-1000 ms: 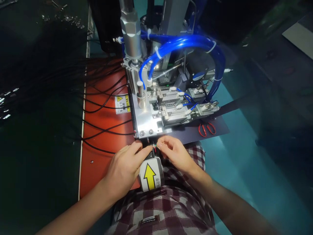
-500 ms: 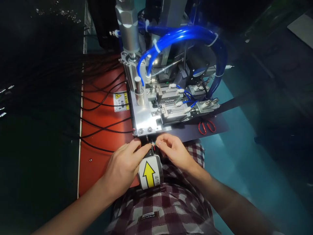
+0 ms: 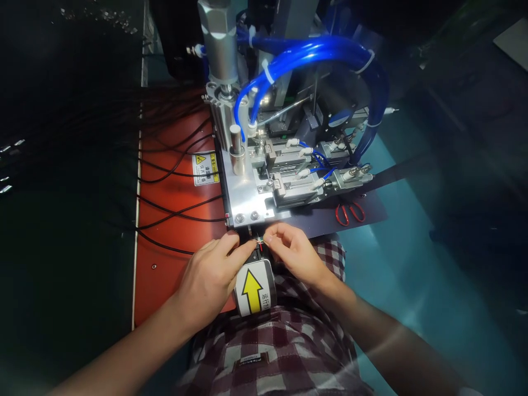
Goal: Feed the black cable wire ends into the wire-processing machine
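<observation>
At the machine's front edge, a tiny bunch of thin coloured wires (image 3: 260,242) shows red, green and white between my two hands. My right hand (image 3: 295,256) pinches its right side with thumb and forefinger. My left hand (image 3: 210,272) is closed, its thumb tip touching the bunch from the left; what lies under its curled fingers is hidden. Just below the fingertips is a dark narrow track, and under that a white rounded cover (image 3: 254,286) with a yellow arrow. The wire ends are too small to make out.
Behind my hands stands a metal machine (image 3: 243,192) with pneumatic cylinders and looped blue hoses (image 3: 317,49). Black cables (image 3: 177,212) cross the red-orange panel (image 3: 173,286) on the left, which has a warning label (image 3: 205,168). Red-handled scissors (image 3: 350,213) lie on the dark plate at right.
The view has shifted slightly, so the machine sits a little higher and further right. Both hands keep the same pose at the wires.
</observation>
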The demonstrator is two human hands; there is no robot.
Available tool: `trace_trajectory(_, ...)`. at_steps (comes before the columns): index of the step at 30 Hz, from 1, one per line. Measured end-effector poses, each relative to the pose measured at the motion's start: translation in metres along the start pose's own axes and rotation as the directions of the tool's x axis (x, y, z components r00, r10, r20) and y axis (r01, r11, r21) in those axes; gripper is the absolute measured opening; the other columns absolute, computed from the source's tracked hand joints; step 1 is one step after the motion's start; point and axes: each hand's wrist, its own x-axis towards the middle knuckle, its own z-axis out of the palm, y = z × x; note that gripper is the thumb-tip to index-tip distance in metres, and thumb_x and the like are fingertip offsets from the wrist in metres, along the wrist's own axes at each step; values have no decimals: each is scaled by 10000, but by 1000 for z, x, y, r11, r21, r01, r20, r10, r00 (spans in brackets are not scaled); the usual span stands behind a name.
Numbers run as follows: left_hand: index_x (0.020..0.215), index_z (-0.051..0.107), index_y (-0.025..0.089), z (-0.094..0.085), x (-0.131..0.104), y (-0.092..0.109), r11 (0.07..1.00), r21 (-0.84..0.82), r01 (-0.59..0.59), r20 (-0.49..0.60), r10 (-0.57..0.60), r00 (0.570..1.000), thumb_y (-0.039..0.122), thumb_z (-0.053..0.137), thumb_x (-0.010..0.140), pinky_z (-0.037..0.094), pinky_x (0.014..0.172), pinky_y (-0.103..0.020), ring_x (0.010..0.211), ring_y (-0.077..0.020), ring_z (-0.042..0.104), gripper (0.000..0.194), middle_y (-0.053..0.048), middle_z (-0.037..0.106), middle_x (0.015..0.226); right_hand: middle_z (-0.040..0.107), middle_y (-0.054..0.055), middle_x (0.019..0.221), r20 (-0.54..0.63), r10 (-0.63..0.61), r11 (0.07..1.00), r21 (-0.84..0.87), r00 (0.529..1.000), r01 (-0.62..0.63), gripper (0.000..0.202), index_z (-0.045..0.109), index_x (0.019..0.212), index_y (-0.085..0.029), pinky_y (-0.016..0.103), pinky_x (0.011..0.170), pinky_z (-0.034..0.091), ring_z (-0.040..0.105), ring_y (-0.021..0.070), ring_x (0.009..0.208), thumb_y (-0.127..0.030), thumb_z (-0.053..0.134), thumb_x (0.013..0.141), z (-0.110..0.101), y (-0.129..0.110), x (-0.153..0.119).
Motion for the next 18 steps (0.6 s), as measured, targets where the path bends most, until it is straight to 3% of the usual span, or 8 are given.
trace_trajectory(8,1116,605,157,-1,-1,2,999,45,-5,9,5,1000,153,379,903,460,573,-286,661,-182,532,311,-61,556,812,421,-43,610,-66,-116,989,-94,991,110,131,510,746,-177,234,480,311,372,102,517,-263,529,842,4,10,-3)
trace_trajectory(14,1109,607,147,1,-1,1,998,54,-15,-1,15,1000,144,380,900,461,572,-286,656,-179,525,309,-64,553,824,500,0,728,-136,-379,909,-240,915,341,106,513,768,-184,266,614,396,470,139,658,-182,488,871,9,23,-4)
trace_trajectory(18,1111,607,147,2,-1,0,997,74,-23,3,23,1000,134,385,892,455,557,-282,644,-177,514,312,-63,550,818,503,4,737,-154,-467,864,-290,871,412,93,515,780,-189,277,637,407,480,149,682,-164,493,867,10,29,-3)
